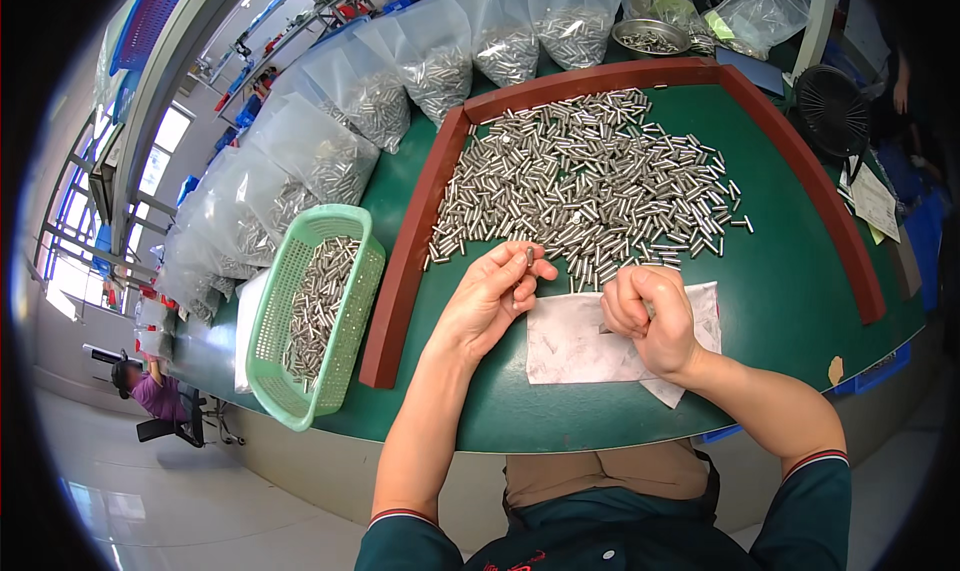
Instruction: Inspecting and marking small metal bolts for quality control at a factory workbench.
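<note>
Metal pin [529, 258] stands upright, pinched in your left hand [490, 296] fingers; your right hand [645, 316] is curled closed just right.

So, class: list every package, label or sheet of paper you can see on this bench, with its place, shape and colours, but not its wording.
Clear plastic bags: a row along the bench's far-left edge, bulging, filled with small silver pins.
Loose clear bag: far right, crumpled, with yellow-green slips inside.
White paper sheet: on the green mat under the hands, rectangular, creased, faint marks.
Printed paper: right edge, white, tilted.
No screens.
</note>
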`<state>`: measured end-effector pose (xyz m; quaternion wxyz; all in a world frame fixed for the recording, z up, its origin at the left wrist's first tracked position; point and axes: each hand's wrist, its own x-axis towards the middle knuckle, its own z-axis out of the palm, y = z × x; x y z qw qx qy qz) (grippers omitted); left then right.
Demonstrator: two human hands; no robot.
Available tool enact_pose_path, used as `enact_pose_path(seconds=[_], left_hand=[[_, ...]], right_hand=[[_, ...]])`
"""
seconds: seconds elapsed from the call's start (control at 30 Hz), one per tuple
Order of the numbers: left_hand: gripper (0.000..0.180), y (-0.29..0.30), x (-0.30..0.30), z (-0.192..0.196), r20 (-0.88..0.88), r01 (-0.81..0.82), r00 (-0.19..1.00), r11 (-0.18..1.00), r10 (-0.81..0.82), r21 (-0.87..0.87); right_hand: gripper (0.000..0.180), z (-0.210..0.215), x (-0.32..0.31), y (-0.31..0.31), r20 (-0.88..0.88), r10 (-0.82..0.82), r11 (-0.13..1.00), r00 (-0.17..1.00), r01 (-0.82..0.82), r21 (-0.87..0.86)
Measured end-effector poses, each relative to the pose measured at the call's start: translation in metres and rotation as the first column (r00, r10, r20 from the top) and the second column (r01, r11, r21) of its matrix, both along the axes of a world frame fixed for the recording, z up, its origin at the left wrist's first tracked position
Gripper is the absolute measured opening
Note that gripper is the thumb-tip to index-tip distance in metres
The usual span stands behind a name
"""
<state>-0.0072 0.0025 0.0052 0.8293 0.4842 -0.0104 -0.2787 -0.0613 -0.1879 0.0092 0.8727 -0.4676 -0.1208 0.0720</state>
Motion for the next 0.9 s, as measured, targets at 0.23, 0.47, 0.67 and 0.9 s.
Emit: enact_pose_path(seconds=[0.23,0.47,0.67,0.9], left_hand=[[0.010,-0.012,-0.014,0.009,0.257,0.051,0.952,0.910,-0.170,0.411],[0.014,-0.028,-0.036,0.015,0.506,-0.251,0.671,0.475,-0.542,0.843],[0.013,-0.029,-0.035,0.012,0.484,-0.213,0.699,0.492,-0.527,0.844],[0.012,-0.032,-0.036,0.014,0.475,-0.221,0.714,0.479,-0.515,0.850]], right_hand=[[0.035,-0.003,0.002,0.001,0.001,-0.038,0.999,0.999,0.038,-0.019],[0.036,-0.007,0.001,0.000,0.063,-0.052,0.998,0.997,0.049,0.047],[0.036,-0.008,0.004,0.000,0.052,-0.035,0.993,0.998,0.029,0.116],[0.036,-0.008,0.005,0.001,0.028,-0.040,0.993,0.999,0.036,0.115]])
